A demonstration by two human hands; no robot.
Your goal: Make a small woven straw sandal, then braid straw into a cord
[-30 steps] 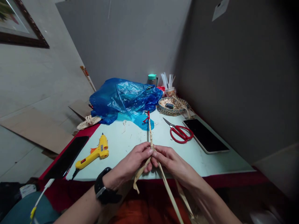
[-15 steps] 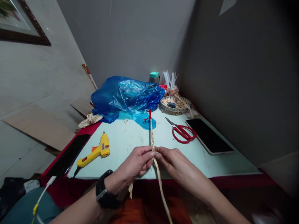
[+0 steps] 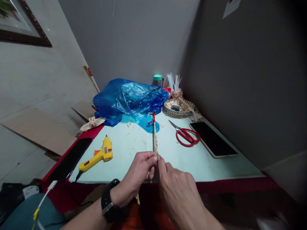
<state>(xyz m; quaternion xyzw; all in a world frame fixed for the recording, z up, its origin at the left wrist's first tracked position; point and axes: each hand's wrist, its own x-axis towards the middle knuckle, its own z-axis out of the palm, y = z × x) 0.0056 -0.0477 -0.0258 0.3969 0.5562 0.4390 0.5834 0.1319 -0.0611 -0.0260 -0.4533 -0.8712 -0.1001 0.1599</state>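
A narrow braid [image 3: 155, 140] of pale, flat plant fibre runs away from me over the table, its far end tied with red string [image 3: 153, 118]. My left hand [image 3: 141, 166], a black watch on its wrist, pinches the near end of the braid between thumb and fingers. A loose fibre tail [image 3: 137, 198] hangs under that wrist. My right hand [image 3: 176, 182] is closed, back up, with its fingertips against the braid's near end, gripping a strand that the hand itself mostly hides. Red-handled scissors [image 3: 188, 137] lie open to the right.
A yellow glue gun [image 3: 98, 156] and a dark phone [image 3: 69, 159] lie on the left. At the back sit a blue plastic bag [image 3: 129, 99] and a woven basket [image 3: 168, 111]. A tablet [image 3: 213, 139] lies right, near the wall [image 3: 240, 83].
My right hand has turned over, back up, and moved down and nearer to me. The strand that hung below the hands is now out of sight behind it. My left hand keeps its pinch.
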